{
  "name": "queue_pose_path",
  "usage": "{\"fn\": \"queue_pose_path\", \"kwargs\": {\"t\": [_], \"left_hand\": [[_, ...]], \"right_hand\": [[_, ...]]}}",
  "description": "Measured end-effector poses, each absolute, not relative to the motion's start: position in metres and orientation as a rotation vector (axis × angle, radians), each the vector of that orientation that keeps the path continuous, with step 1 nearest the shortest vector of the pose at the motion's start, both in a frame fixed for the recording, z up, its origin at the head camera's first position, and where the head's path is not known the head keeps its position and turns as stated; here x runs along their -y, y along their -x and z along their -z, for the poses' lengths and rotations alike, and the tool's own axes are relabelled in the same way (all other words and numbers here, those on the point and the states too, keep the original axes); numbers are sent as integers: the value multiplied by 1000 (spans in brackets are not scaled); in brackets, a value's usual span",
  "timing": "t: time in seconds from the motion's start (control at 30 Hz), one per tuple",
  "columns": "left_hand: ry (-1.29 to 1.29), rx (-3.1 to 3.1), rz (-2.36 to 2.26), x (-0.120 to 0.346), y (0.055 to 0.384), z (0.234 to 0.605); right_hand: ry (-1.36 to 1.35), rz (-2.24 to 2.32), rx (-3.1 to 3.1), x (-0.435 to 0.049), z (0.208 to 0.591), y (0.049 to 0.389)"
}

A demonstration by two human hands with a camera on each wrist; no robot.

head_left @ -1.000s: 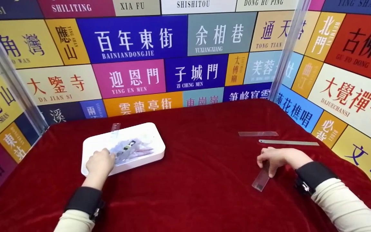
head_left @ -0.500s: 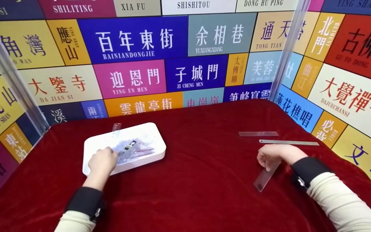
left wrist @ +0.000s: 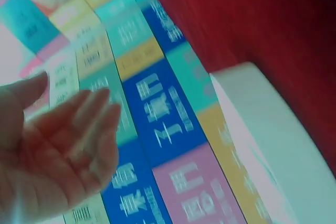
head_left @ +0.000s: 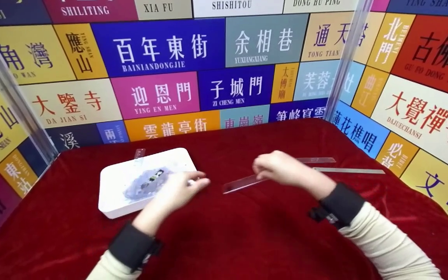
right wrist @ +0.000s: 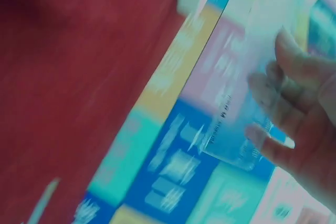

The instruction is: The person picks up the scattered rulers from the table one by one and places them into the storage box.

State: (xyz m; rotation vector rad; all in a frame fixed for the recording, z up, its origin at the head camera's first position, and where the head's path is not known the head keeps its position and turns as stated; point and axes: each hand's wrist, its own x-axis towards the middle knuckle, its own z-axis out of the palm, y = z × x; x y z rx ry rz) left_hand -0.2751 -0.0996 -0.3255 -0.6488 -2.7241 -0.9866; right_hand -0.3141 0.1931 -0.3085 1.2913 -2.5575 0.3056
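Note:
My right hand (head_left: 282, 169) pinches a clear plastic ruler (head_left: 241, 183) by one end, and the ruler's free end points left, above the red cloth. In the right wrist view thumb and fingers close on this see-through ruler (right wrist: 226, 129), which is blurred and bears small dark markings along it. My left hand (head_left: 177, 190) is off the contents of the white tray (head_left: 111, 194) and overlaps its right front corner in the head view. Its fingers look relaxed and hold nothing in the left wrist view. A greyish-purple patch (head_left: 138, 188) with black and yellow marks lies in the tray.
A metal ruler (head_left: 356, 170) and another clear ruler (head_left: 319, 160) lie on the right of the red cloth (head_left: 228, 233). Another clear strip (head_left: 140, 153) shows at the tray's back edge. Panels with printed signs (head_left: 158, 46) wall in the back and sides.
My right hand has lifted the clear ruler and carried it left, turning it sideways. My left hand has come out of the tray and moved right, toward the ruler.

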Motion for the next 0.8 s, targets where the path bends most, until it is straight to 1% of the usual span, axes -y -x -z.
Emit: {"fn": "queue_pose_path", "kwargs": {"t": [0.1,0.23,0.33,0.43,0.5,0.57,0.7,0.8], "left_hand": [[827,2709,1041,86,274,326],[931,2693,1062,81,273,328],[961,2694,1037,82,272,328],[941,2669,982,89,276,325],[825,2653,1025,102,283,323],[628,2613,1163,123,295,321],[148,2490,1426,173,313,324],[-80,2484,1395,206,319,332]], "right_hand": [[-1273,-209,2441,-168,306,299],[-1216,-111,2398,-150,308,285],[-1193,-184,2433,-147,310,286],[-1134,-422,2497,-153,309,301],[-1023,-603,2526,-167,305,318],[-873,-718,2526,-191,303,337],[-567,-755,2574,-255,315,364],[-419,-712,2666,-298,334,371]]}}
